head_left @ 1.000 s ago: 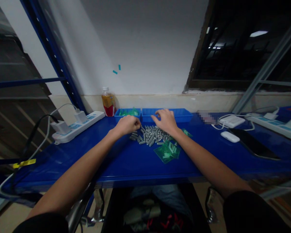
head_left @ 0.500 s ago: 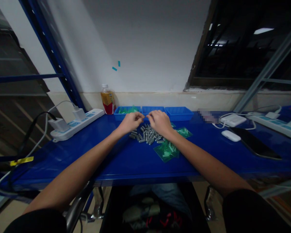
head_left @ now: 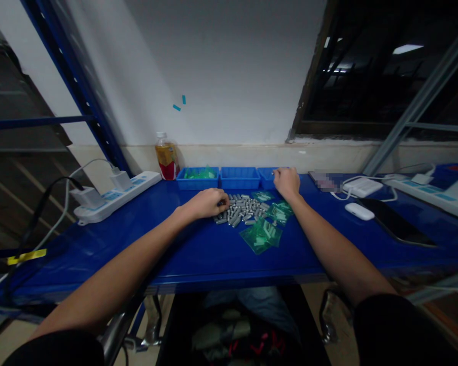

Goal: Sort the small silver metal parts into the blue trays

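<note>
Blue-topped bench [head_left: 198, 256] set against a white wall, with a dark window at upper right.

Left hand [head_left: 205, 203]: palm down, fingers [head_left: 221, 203] curled and drawn close together. The tips rest at the left edge of a heap of small metal cylinders [head_left: 244, 208] and touch its outer pieces. Whether one piece is pinched cannot be told.

Right hand [head_left: 286, 183]: palm down, fingers [head_left: 278, 174] bent and close together over the near rim of the right tray [head_left: 266, 175]. Whether they hold anything cannot be told. The two hands are well apart, with the heap between them.

The metal cylinders lie loose at the centre of the bench, just in front of the middle tray [head_left: 239, 178]. Green plastic bags lie around the heap's right side:
- one small bag [head_left: 262, 195] towards the trays;
- a second bag [head_left: 280, 211] just beside the right forearm;
- a larger cluster of bags [head_left: 261, 236] nearest the bench edge.

Three blue trays stand in a row along the wall. The left tray [head_left: 197, 179] contains green bags. The contents of the other two are not discernible.

Left of the trays, a drinks bottle [head_left: 167, 162] stands upright just beside the left tray. Beyond it lies a white power strip [head_left: 116, 193] with plugged adapters and cables.

Right of the trays are a white charger block [head_left: 362, 187] with its cord, a small white device [head_left: 359, 211], and a black phone [head_left: 397, 222] lying flat.
</note>
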`<state>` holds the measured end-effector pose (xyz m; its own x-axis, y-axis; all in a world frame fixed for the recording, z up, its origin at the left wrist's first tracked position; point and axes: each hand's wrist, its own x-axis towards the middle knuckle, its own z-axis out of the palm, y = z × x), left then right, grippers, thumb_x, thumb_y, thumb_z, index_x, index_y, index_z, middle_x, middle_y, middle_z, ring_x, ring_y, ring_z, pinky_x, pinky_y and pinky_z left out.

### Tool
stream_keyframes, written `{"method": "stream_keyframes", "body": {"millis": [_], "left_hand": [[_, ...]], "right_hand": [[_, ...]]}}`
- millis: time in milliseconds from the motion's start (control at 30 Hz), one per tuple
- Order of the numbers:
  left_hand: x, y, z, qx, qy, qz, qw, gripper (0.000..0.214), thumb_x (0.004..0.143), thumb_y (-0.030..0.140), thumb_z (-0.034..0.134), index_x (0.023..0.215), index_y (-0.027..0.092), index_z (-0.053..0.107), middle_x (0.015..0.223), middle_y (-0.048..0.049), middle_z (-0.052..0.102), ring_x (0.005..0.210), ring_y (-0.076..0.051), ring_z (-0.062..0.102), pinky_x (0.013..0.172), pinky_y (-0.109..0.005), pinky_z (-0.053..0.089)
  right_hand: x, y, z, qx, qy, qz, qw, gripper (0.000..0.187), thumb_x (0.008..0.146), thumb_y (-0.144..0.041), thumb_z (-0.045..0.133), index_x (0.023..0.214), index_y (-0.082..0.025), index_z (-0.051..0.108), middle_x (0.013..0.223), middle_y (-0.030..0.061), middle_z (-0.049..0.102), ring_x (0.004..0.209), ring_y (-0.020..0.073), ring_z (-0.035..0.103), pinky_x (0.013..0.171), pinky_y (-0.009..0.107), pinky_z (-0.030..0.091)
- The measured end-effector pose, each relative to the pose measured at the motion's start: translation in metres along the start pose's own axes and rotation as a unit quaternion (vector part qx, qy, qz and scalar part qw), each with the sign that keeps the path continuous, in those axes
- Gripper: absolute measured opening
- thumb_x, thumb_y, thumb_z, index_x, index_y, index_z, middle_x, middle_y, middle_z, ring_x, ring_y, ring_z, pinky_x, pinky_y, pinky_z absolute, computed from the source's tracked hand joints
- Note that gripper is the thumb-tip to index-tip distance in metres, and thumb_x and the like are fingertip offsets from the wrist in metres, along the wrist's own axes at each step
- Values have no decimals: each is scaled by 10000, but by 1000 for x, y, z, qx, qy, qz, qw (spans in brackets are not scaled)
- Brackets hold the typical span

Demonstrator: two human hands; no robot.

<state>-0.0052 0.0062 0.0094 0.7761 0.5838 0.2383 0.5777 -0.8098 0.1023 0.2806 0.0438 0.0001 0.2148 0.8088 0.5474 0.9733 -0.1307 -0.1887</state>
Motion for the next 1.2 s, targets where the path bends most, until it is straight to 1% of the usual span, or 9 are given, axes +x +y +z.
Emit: {"method": "stream_keyframes", "body": {"millis": [133,233,333,433,533,700,867,1067,1200], "left_hand": [[2,1,1,-94,68,-21,993,123,775,186,531,822,144,637,822,-49,682,751,-154,622,704,-256,455],[4,2,0,-234,130,-45,962,87,765,206,545,789,138,592,795,-47,674,726,-141,624,687,-250,471],[6,3,-2,-331,182,-54,924,91,746,230,579,750,140,563,754,-33,644,718,-133,606,672,-244,470],[9,4,-5,-382,209,-58,898,128,748,261,608,760,138,574,719,-9,600,667,-105,555,633,-224,441],[10,5,-5,-448,226,-85,861,174,727,291,658,741,138,577,668,16,564,601,-80,502,587,-207,404],[11,6,2,-537,233,-141,798,275,641,328,751,661,136,555,590,41,532,542,-64,466,545,-198,351],[13,9,6,-592,249,-152,751,300,600,331,790,664,129,578,567,38,544,526,-62,464,528,-197,335],[15,11,7,-619,275,-142,722,299,598,324,798,663,127,582,561,33,558,519,-55,469,526,-191,349],[15,15,7,-621,293,-145,712,294,617,334,780,735,123,612,647,12,604,589,-71,528,575,-196,405]], "right_hand": [[-1,1,1,7,-13,10,1000,369,915,-297,371,1002,-136,692,1025,170,656,1035,311,485,806,393,361],[-4,-9,-7,30,13,-20,999,340,900,-300,404,989,-136,687,1029,171,645,1048,322,465,814,415,359],[-15,-35,-22,106,55,-131,984,309,903,-310,419,952,-139,671,974,142,651,987,283,497,833,397,363],[-33,-68,-35,208,57,-294,931,255,915,-297,428,955,-156,637,929,89,656,900,220,533,840,348,377],[-51,-90,-39,241,38,-378,893,222,921,-247,411,952,-163,614,921,79,652,892,213,532,816,339,388],[-60,-96,-34,254,33,-382,888,214,918,-178,364,945,-164,576,903,91,638,859,221,528,780,341,400],[-58,-94,-35,289,34,-384,876,160,903,-165,390,950,-164,544,894,94,623,849,215,534,778,334,410],[-56,-94,-33,316,34,-379,869,128,914,-185,392,929,-175,519,882,83,611,849,205,538,779,320,412],[-57,-94,-31,303,35,-357,883,141,927,-214,366,909,-184,503,859,81,594,845,209,530,772,320,407]]}}
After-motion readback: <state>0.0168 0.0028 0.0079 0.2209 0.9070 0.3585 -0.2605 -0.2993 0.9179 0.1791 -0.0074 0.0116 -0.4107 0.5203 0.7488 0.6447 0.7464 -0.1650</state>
